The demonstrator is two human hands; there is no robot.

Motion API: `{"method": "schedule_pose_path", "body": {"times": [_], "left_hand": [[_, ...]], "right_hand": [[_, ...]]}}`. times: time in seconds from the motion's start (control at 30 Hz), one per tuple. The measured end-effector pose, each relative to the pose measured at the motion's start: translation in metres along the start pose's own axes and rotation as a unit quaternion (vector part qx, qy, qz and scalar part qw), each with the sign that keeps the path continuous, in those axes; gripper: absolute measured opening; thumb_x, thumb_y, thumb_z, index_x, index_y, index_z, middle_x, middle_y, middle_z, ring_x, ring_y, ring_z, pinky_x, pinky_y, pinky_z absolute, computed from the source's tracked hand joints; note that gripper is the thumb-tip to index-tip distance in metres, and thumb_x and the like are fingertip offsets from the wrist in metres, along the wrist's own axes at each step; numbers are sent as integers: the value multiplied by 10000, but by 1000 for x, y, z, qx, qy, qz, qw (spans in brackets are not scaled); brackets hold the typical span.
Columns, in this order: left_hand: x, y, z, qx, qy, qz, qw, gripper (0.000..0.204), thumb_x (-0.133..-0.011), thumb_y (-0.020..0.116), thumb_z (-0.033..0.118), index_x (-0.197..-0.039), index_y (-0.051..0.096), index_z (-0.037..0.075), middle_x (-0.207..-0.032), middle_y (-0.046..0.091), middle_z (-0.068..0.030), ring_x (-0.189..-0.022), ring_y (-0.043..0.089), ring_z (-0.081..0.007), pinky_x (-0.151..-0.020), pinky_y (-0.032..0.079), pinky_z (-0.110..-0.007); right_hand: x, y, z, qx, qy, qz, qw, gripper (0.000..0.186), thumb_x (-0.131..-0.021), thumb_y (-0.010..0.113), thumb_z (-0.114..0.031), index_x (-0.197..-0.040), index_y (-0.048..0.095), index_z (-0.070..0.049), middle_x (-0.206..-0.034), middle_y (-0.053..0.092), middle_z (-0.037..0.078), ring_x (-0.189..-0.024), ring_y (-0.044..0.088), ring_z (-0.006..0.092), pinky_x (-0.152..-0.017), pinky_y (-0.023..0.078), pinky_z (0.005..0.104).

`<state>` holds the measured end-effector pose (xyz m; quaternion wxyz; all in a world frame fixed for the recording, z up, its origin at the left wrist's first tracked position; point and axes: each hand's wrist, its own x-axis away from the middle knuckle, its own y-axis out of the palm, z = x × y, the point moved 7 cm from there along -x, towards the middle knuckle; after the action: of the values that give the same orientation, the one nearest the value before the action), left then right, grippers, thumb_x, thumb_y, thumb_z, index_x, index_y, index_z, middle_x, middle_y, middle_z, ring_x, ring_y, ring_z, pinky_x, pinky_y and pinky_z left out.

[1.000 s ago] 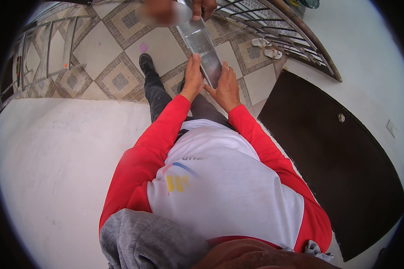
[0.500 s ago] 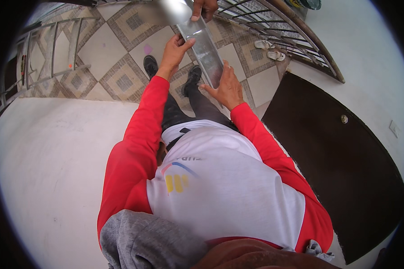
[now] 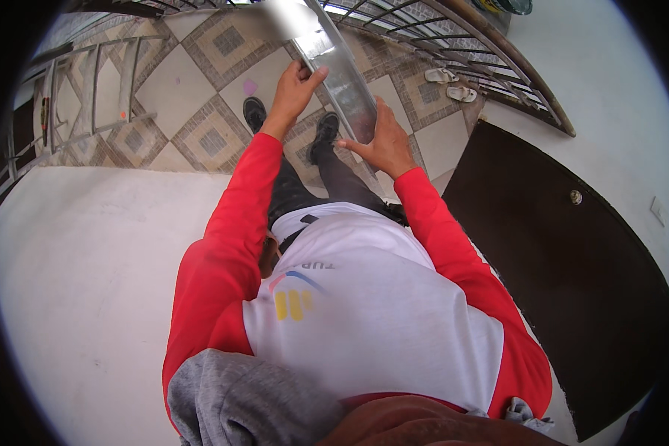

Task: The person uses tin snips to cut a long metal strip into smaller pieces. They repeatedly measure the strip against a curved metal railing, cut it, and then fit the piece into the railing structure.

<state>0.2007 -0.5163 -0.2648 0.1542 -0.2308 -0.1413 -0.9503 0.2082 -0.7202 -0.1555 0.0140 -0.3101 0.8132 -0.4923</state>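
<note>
A long, shiny metal channel (image 3: 343, 80) with raised side edges slants away from me above the tiled floor. My left hand (image 3: 296, 95) is closed on its left edge, thumb on top and fingers curled underneath. Around the near end, my right hand (image 3: 388, 141) grips with the thumb on the left and the fingers along the right side. The channel's far end runs into a blurred white patch at the top of the view, so what is there is hidden.
At the far left lies a metal ladder (image 3: 94, 85). A curved railing (image 3: 516, 65) runs along the far right, with light sandals (image 3: 461, 94) beside it. To my right is a dark door (image 3: 557, 275) with a round knob (image 3: 576, 197). A bucket (image 3: 519, 7) shows at the top right.
Another person's hand, on the channel's far part half a second ago, is out of view now. My hands keep their hold, and the whole view has shifted slightly.
</note>
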Motion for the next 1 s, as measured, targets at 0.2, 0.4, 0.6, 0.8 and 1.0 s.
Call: {"method": "schedule_pose_path", "body": {"times": [0.2, 0.4, 0.6, 0.8, 1.0], "left_hand": [[-30, -14, 25, 279, -17, -20, 960, 799, -948, 613, 627, -1419, 484, -6, -1300, 628, -198, -1191, 621, -316, -1085, 452, -466], [-90, 2, 52, 415, 41, -117, 901, 1084, -811, 463, 896, -1470, 451, 36, -1285, 641, -223, -1197, 635, -399, -1097, 476, -523], [-106, 8, 40, 423, 43, -105, 899, 1081, -818, 308, 937, -1376, 542, 41, -1223, 667, -182, -1085, 679, -344, -982, 565, -491], [-106, 10, 36, 401, 45, -75, 912, 1060, -841, 242, 925, -1339, 559, 44, -1176, 675, -175, -1049, 693, -326, -940, 590, -485], [-95, 19, 40, 428, 73, -129, 892, 937, -921, 248, 830, -1373, 556, 69, -1148, 690, -153, -1013, 701, -282, -912, 594, -448]], "right_hand": [[-11, -4, 32, -53, 113, -127, 984, 586, -1040, 520, -481, -1449, 482, -62, -1120, 679, 213, -1012, 665, 398, -912, 512, 482], [-2, -22, -8, 29, 26, -35, 999, 869, -935, 678, -486, -1580, 295, -49, -1292, 554, 242, -1128, 611, 394, -888, 520, 492], [3, -21, -28, 83, 22, -28, 996, 1027, -869, 763, -442, -1606, 189, -15, -1233, 522, 243, -1072, 602, 395, -861, 529, 484], [-5, -14, -20, 99, 17, -29, 994, 1031, -862, 767, -454, -1604, 196, -23, -1160, 535, 231, -1002, 619, 396, -827, 536, 488], [-1, -12, -15, 86, 4, -37, 996, 1106, -848, 779, -454, -1624, 117, -27, -1141, 534, 253, -975, 626, 442, -814, 542, 509]]}}
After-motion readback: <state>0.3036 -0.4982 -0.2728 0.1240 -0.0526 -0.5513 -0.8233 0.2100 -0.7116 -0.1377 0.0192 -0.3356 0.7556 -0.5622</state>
